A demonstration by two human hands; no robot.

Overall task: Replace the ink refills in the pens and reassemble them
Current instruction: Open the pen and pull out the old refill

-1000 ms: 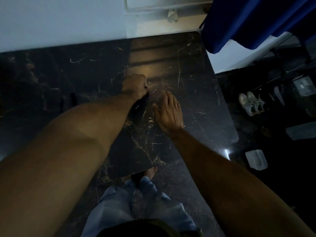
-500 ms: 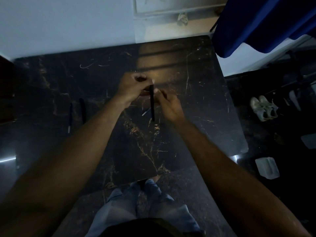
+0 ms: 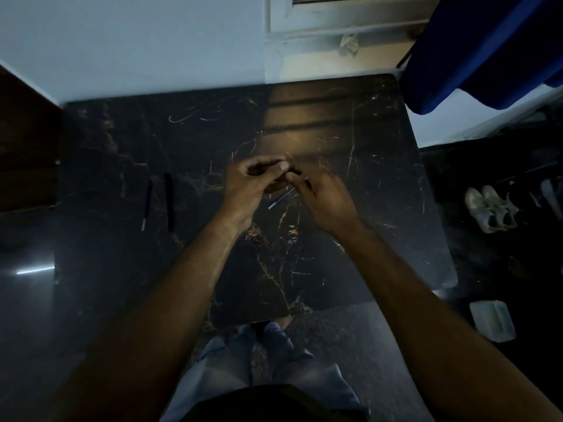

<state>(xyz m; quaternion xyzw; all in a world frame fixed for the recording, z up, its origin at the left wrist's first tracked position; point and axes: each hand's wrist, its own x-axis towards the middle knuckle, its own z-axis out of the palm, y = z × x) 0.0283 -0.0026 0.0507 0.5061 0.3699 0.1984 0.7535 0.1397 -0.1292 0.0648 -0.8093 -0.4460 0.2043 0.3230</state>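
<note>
Both hands meet over the middle of a dark marble table (image 3: 335,254). My left hand (image 3: 253,184) and my right hand (image 3: 320,202) are closed together on a dark pen (image 3: 294,171), mostly hidden by the fingers. A thin ink refill (image 3: 280,198) with a pale tip lies on the table just below the hands. At the left of the table lie a black pen barrel (image 3: 169,202) and, beside it, a thin blue refill (image 3: 146,205) with a silver tip.
A white wall runs behind the table, with a window sill (image 3: 344,22) above. A blue cloth (image 3: 487,50) hangs at the upper right. On the dark floor to the right are white shoes (image 3: 490,208) and a pale box (image 3: 492,320). My jeans-clad legs (image 3: 262,370) show below.
A second ago my right hand lay flat and open on the table; both hands then lifted a pen upright. The pen is now turned down between the fingers. The camera has tilted.
</note>
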